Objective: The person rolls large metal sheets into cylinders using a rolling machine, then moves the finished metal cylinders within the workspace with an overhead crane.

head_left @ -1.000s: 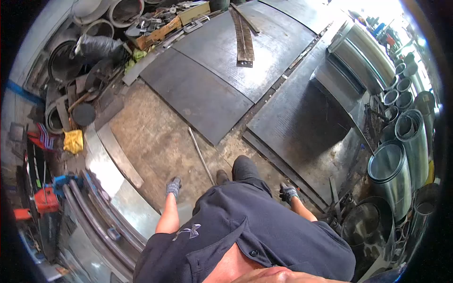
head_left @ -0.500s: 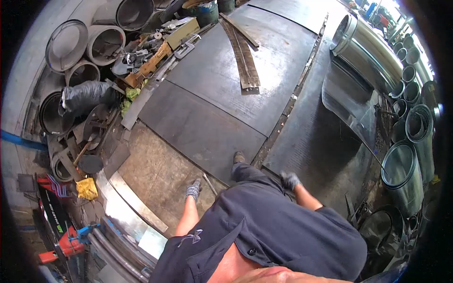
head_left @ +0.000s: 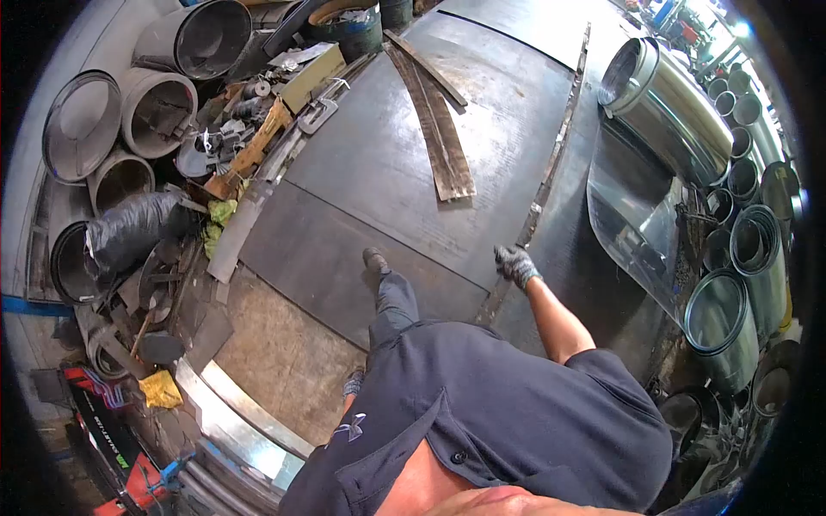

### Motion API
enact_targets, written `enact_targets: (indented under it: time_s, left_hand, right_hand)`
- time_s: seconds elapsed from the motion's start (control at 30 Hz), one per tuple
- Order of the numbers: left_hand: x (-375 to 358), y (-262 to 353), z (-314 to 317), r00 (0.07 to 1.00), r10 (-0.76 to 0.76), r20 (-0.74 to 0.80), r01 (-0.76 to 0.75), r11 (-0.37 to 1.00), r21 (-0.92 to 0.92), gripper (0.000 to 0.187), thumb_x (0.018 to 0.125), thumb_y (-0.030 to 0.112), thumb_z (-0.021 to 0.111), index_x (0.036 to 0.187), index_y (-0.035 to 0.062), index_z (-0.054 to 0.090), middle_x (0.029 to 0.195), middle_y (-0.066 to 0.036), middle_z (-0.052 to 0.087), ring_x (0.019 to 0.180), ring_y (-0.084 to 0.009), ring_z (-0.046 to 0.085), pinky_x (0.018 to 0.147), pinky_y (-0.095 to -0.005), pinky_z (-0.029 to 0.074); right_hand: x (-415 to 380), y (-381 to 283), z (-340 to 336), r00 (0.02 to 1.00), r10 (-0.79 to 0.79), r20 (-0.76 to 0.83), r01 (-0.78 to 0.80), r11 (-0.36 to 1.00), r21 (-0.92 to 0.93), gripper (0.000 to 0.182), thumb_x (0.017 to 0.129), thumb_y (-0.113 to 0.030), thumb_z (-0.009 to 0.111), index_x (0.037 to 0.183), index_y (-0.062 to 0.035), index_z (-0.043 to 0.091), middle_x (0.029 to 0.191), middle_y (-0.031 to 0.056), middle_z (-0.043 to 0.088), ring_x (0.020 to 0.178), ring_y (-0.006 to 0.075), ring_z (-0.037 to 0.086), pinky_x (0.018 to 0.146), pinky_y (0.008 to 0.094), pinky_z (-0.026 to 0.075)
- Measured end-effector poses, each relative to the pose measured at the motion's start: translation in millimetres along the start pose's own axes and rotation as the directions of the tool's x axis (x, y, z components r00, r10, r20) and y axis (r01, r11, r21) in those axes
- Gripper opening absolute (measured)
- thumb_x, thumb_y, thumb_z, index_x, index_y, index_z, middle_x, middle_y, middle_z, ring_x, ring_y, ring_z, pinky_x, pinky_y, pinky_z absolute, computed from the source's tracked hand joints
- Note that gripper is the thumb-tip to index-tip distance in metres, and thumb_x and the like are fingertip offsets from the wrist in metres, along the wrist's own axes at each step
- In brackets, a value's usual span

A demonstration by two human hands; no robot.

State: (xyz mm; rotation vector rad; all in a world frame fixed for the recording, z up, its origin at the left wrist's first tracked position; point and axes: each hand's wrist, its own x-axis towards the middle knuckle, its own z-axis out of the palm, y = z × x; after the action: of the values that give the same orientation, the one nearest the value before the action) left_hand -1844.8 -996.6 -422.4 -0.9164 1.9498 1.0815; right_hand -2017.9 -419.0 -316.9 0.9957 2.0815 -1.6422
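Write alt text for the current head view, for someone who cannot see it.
A person's grey-gloved right hand is held out above flat dark-grey metal sheets, while the gloved left hand shows partly behind a dark shirt. Ahead lies a long brown strip; hollow grey metal cylinders crowd the left and a shiny silver metal roll lies right.

Stained brown floor (head_left: 275, 353) shows at lower left; wide pipes (head_left: 159, 47) crowd that side, metal rolls (head_left: 738, 361) line the right, and bright light (head_left: 740, 30) glares at upper right
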Motion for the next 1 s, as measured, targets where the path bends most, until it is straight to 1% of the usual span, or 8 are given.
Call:
enact_targets:
  time_s: [0.1, 0.13, 0.17, 0.3, 0.5, 0.7, 0.73, 1.0]
  left_hand:
    - [54, 45, -30, 1.0, 0.018, 0.002, -0.018, 0.994, 0.111, 0.064, 0.089, 0.055, 0.066, 0.125, 0.0028, 0.067, 0.12, -0.011, 0.07, 0.106, -0.0278, 0.066, 0.085, -0.0397, 0.048]
    - [74, 66, -43, 1.0, 0.025, 0.004, -0.025, 0.992, 0.124, 0.065, 0.088, 0.056, 0.067, 0.125, 0.0021, 0.067, 0.121, -0.012, 0.07, 0.108, -0.0288, 0.065, 0.087, -0.0402, 0.048]
    - [92, 93, -57, 1.0, 0.026, 0.003, -0.026, 0.992, 0.124, 0.066, 0.088, 0.056, 0.067, 0.125, 0.0014, 0.067, 0.122, -0.013, 0.07, 0.109, -0.0298, 0.065, 0.089, -0.0406, 0.048]
    - [185, 225, -129, 0.999, 0.004, -0.032, -0.005, 1.0, -0.022, 0.07, 0.087, 0.057, 0.067, 0.126, -0.0015, 0.067, 0.126, -0.016, 0.068, 0.116, -0.0339, 0.063, 0.096, -0.0423, 0.047]
    - [281, 509, -221, 0.912, 0.401, -0.085, -0.387, 0.91, 0.149, 0.062, 0.094, 0.045, 0.065, 0.132, -0.0032, 0.062, 0.136, -0.016, 0.063, 0.125, -0.0314, 0.059, 0.107, -0.0399, 0.044]
    - [288, 730, -178, 0.908, 0.41, -0.09, -0.42, 0.889, -0.183, 0.051, 0.092, 0.048, 0.07, 0.115, 0.0019, 0.07, 0.097, -0.004, 0.069, 0.08, -0.0156, 0.06, 0.073, -0.033, 0.05]
    - [200, 784, -165, 0.89, 0.43, -0.154, -0.415, 0.902, 0.122, 0.048, 0.09, 0.049, 0.072, 0.11, 0.005, 0.072, 0.085, -0.001, 0.065, 0.069, -0.0097, 0.052, 0.063, -0.0297, 0.045]
    - [272, 840, -115, 0.951, 0.291, 0.105, -0.309, 0.904, 0.297, 0.076, 0.089, 0.053, 0.063, 0.129, -0.0113, 0.058, 0.123, -0.021, 0.067, 0.109, -0.0309, 0.063, 0.095, -0.0408, 0.048]
  right_hand:
    - [56, 64, 33, 0.994, -0.107, -0.021, 0.092, 0.929, -0.358, 0.034, 0.095, -0.041, 0.062, 0.09, -0.0076, 0.065, 0.068, 0.009, 0.062, 0.059, 0.0239, 0.062, 0.056, 0.0393, 0.05]
    - [9, -11, 40, 0.988, 0.155, 0.01, -0.132, 0.868, -0.478, 0.033, 0.093, -0.039, 0.064, 0.098, -0.0067, 0.065, 0.076, 0.0151, 0.067, 0.066, 0.0337, 0.065, 0.066, 0.0442, 0.053]
    - [53, 70, 44, 0.973, -0.146, 0.178, 0.229, 0.687, -0.69, 0.036, 0.092, -0.038, 0.064, 0.11, -0.0068, 0.063, 0.09, 0.0194, 0.069, 0.074, 0.0405, 0.066, 0.074, 0.0462, 0.053]
    - [33, -8, 83, 0.869, 0.495, 0.007, -0.492, 0.866, -0.087, 0.055, 0.097, -0.055, 0.055, 0.115, -0.0044, 0.067, 0.09, 0.0114, 0.07, 0.066, 0.0244, 0.066, 0.058, 0.0406, 0.052]
    - [77, -99, 113, 0.881, 0.472, -0.034, -0.465, 0.877, 0.119, 0.05, 0.099, -0.051, 0.056, 0.12, -0.0065, 0.064, 0.104, 0.0086, 0.069, 0.077, 0.0237, 0.066, 0.062, 0.0379, 0.054]
    - [155, -177, 130, 0.928, 0.361, -0.09, -0.372, 0.907, -0.2, 0.052, 0.1, -0.049, 0.054, 0.121, -0.0033, 0.067, 0.084, 0.0121, 0.072, 0.064, 0.0215, 0.065, 0.058, 0.0375, 0.052]
    - [175, -177, 132, 0.933, 0.35, -0.078, -0.359, 0.914, -0.19, 0.053, 0.1, -0.049, 0.054, 0.122, -0.0031, 0.067, 0.085, 0.0126, 0.072, 0.065, 0.0226, 0.066, 0.06, 0.0383, 0.053]
    - [350, -266, 84, 0.906, 0.411, -0.099, -0.421, 0.855, -0.304, 0.046, 0.098, -0.044, 0.054, 0.115, -0.0043, 0.068, 0.082, 0.0208, 0.072, 0.061, 0.0343, 0.068, 0.066, 0.0484, 0.056]
